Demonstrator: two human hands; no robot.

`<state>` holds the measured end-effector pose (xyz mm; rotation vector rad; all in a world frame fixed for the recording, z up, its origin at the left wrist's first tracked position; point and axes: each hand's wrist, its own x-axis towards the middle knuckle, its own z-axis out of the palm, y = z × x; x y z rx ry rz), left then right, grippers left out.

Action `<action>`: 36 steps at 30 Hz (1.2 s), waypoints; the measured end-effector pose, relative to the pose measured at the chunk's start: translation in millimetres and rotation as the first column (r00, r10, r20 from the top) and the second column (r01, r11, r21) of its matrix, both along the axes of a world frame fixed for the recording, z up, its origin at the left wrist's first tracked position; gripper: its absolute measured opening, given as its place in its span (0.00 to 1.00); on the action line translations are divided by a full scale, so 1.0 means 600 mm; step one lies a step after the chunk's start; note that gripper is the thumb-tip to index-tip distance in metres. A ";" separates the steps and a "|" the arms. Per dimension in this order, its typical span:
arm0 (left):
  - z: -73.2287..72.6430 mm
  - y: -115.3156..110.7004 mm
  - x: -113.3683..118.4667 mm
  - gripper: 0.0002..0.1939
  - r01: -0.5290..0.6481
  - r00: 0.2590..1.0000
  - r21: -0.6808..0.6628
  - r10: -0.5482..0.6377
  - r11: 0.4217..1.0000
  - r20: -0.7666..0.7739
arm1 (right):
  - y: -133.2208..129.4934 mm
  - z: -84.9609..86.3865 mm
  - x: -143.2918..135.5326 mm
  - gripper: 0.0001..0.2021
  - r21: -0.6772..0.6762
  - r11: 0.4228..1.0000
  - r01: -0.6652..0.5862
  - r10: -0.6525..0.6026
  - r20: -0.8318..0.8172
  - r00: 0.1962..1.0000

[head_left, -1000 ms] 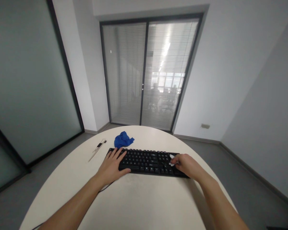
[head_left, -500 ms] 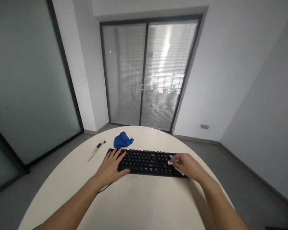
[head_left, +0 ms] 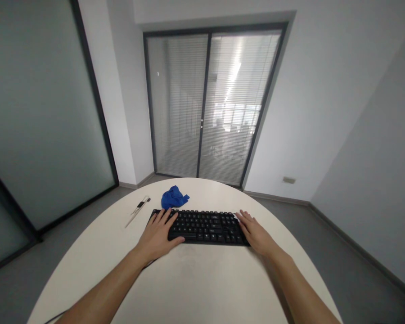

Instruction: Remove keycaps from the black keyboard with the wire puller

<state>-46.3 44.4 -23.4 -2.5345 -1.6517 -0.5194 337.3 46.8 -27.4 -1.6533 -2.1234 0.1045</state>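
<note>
A black keyboard lies on the round white table. My left hand rests on its left end, fingers spread over the keys and thumb along the front edge; it grips nothing. At the keyboard's right end, my right hand lies with its fingers stretched out over the keys. A small bit of white material peeks out by the right fingertips; most of it is hidden under the hand.
Behind the keyboard sits a crumpled blue cloth. To the left lies a pale toothbrush-like brush with a dark head, beside another slim item. A black cable runs under my left arm. The white table has a curved edge.
My right hand has gone from pinching the crumpled white material over the number keys to lying flat with fingers extended, slightly farther forward. My left hand stays on the keyboard.
</note>
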 end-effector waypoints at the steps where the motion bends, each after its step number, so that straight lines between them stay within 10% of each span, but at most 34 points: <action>1: 0.000 0.000 0.001 0.43 -0.003 1.000 -0.001 0.003 1.000 0.001 | 0.001 -0.002 0.003 0.23 0.000 1.000 -0.029 0.029 -0.029 0.999; 13: -0.012 0.013 0.002 0.45 -0.017 1.000 -0.063 0.015 0.998 -0.023 | 0.003 0.009 0.050 0.20 -0.067 0.994 -0.090 0.063 -0.323 0.944; 20: -0.012 0.014 0.001 0.45 -0.009 1.000 -0.067 0.008 0.998 -0.022 | 0.018 -0.008 0.075 0.21 0.055 0.998 0.037 -0.025 -0.208 0.978; 36: -0.010 0.011 0.002 0.44 -0.018 0.999 -0.053 0.016 0.998 -0.032 | -0.037 0.075 0.043 0.12 -0.259 0.955 0.143 -0.123 0.093 0.988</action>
